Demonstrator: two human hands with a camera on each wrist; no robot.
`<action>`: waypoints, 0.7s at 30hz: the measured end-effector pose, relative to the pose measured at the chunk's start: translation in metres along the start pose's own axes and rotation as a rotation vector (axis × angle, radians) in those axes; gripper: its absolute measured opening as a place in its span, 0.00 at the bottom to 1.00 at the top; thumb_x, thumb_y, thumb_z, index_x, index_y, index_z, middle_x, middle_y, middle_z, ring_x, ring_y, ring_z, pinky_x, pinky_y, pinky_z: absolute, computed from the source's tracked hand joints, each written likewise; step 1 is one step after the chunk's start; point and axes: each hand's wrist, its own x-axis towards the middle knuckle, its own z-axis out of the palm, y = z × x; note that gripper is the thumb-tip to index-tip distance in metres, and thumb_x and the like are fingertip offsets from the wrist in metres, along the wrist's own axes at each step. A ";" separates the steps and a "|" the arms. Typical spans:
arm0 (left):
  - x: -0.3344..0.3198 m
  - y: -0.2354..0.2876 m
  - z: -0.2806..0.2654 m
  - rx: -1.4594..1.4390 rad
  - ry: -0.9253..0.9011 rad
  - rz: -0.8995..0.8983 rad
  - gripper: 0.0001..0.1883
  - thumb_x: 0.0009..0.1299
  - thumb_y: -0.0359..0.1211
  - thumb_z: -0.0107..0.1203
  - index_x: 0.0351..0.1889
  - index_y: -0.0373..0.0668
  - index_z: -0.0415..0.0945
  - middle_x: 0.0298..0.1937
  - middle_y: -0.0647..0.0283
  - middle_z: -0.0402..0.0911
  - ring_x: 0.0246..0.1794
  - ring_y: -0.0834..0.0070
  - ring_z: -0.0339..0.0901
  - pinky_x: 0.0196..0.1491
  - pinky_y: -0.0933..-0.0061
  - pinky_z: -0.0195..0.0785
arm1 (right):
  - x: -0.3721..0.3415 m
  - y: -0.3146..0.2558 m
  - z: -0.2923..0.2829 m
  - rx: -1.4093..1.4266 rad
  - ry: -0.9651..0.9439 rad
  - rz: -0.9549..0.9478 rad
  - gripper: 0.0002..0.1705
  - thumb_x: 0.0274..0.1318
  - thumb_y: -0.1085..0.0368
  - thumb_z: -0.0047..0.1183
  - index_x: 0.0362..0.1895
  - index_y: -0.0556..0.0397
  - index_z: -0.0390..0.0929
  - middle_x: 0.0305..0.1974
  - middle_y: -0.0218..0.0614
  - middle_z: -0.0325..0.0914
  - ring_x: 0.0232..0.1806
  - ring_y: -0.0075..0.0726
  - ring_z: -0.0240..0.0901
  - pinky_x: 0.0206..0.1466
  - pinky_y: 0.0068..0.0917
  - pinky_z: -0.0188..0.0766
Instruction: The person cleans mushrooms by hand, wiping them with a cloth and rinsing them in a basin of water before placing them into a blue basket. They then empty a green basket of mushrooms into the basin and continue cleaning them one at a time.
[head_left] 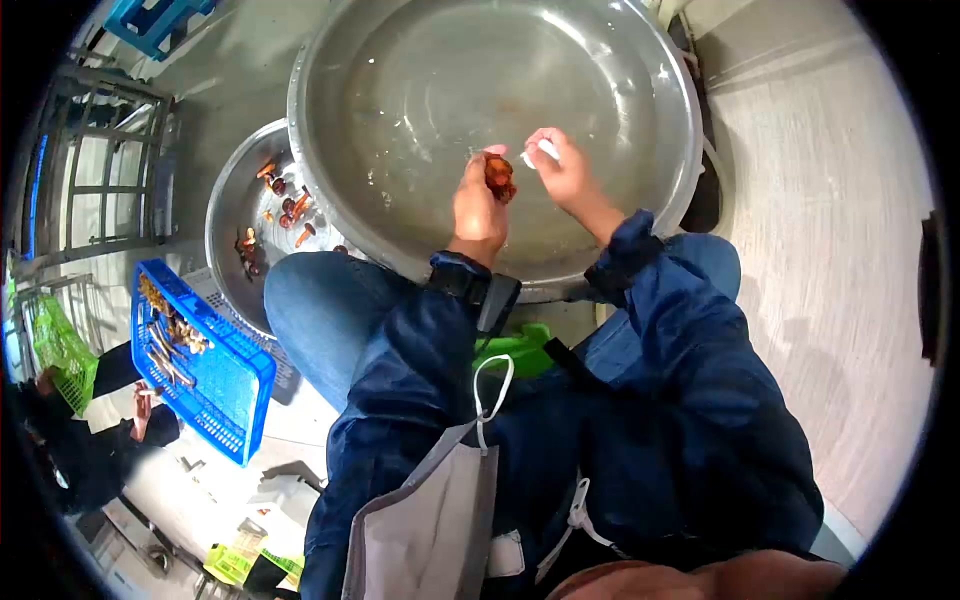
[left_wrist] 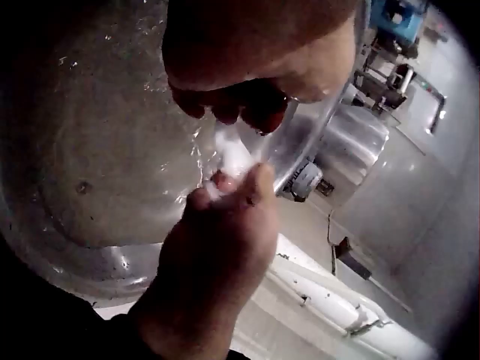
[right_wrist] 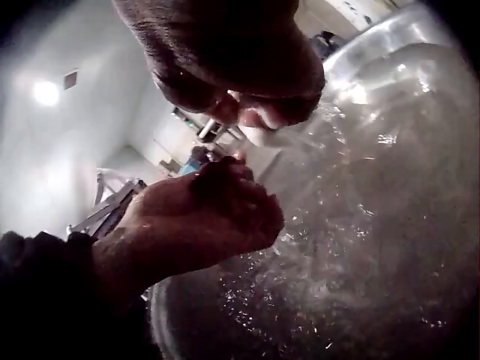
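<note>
Over a large metal basin (head_left: 300, 130) of water, the left hand (head_left: 480, 212) holds a reddish-brown mushroom (head_left: 499, 177), its fingers curled round it. Close on its right, the right hand (head_left: 572, 180) pinches a small white thing (head_left: 543, 151), perhaps a cloth or sponge. In the left wrist view, the white thing (left_wrist: 234, 156) lies between the right hand (left_wrist: 217, 247) and the left hand (left_wrist: 255, 45). The right wrist view shows the left hand (right_wrist: 187, 225) below the right hand (right_wrist: 232, 52), a gap between them.
A smaller metal bowl (head_left: 222, 215) with several brown mushrooms (head_left: 305, 235) stands left of the basin. Further left is a blue basket (head_left: 225, 400) with long pale mushrooms (head_left: 165, 355), beside another person's hand (head_left: 142, 410). A metal rack (head_left: 105, 190) stands at the upper left.
</note>
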 end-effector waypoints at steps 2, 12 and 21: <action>-0.004 -0.001 0.008 0.103 -0.008 0.151 0.15 0.74 0.42 0.39 0.46 0.44 0.71 0.38 0.67 0.74 0.36 0.76 0.71 0.37 0.73 0.64 | -0.009 -0.037 -0.001 0.042 -0.073 0.009 0.13 0.60 0.60 0.50 0.45 0.53 0.71 0.40 0.38 0.78 0.42 0.38 0.76 0.47 0.30 0.70; -0.014 0.005 0.022 -0.157 -0.041 0.016 0.14 0.73 0.39 0.42 0.48 0.39 0.67 0.36 0.60 0.73 0.31 0.71 0.71 0.38 0.68 0.68 | -0.020 -0.047 -0.001 -0.077 -0.034 -0.196 0.08 0.62 0.64 0.46 0.41 0.55 0.72 0.38 0.42 0.75 0.34 0.41 0.76 0.36 0.33 0.73; -0.013 -0.001 0.011 0.060 -0.175 0.081 0.16 0.74 0.42 0.39 0.47 0.39 0.68 0.36 0.60 0.75 0.39 0.69 0.73 0.45 0.66 0.69 | -0.023 -0.048 0.004 -0.039 -0.079 -0.228 0.09 0.61 0.67 0.47 0.45 0.54 0.71 0.41 0.40 0.74 0.44 0.37 0.72 0.47 0.31 0.69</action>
